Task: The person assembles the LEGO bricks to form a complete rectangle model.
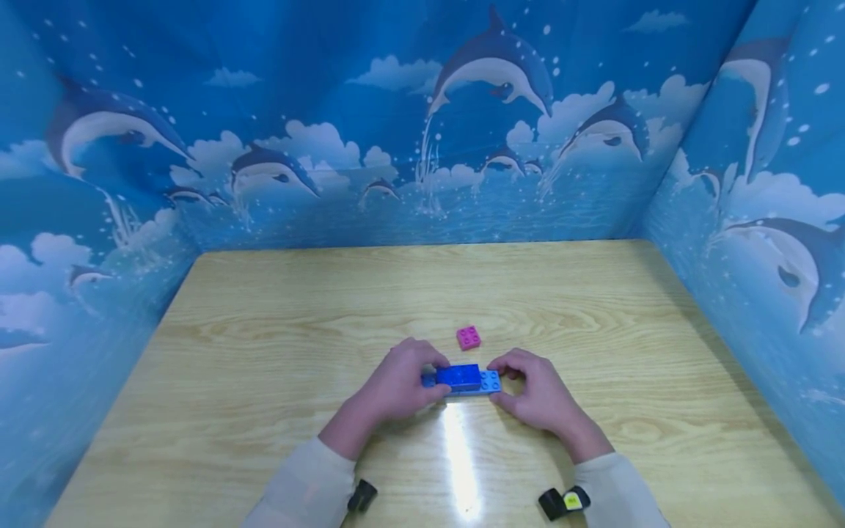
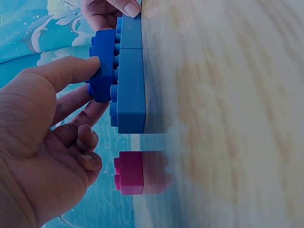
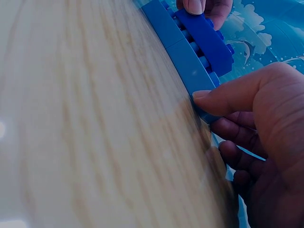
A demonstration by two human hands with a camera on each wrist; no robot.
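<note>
Two light blue toy bricks (image 2: 131, 90) stand end to end on the table, a seam between them. Over that seam lies a dark blue brick (image 1: 458, 376), its underside resting around the tops of their studs, with a narrow gap showing below it in both wrist views. The thumb and fingers of my left hand (image 1: 405, 378) pinch the dark blue brick by its sides. At the right end of the row, my right hand (image 1: 535, 389) pinches the light blue brick (image 3: 192, 66) between thumb and fingers. A pink brick (image 1: 468, 337) with studs up sits just beyond the row.
The wood-grain table (image 1: 297, 308) is bordered at the back and sides by a blue curtain (image 1: 330, 88) printed with dolphins. Black straps (image 1: 361, 496) hang at both sleeves. A bright light reflection lies on the tabletop between the forearms.
</note>
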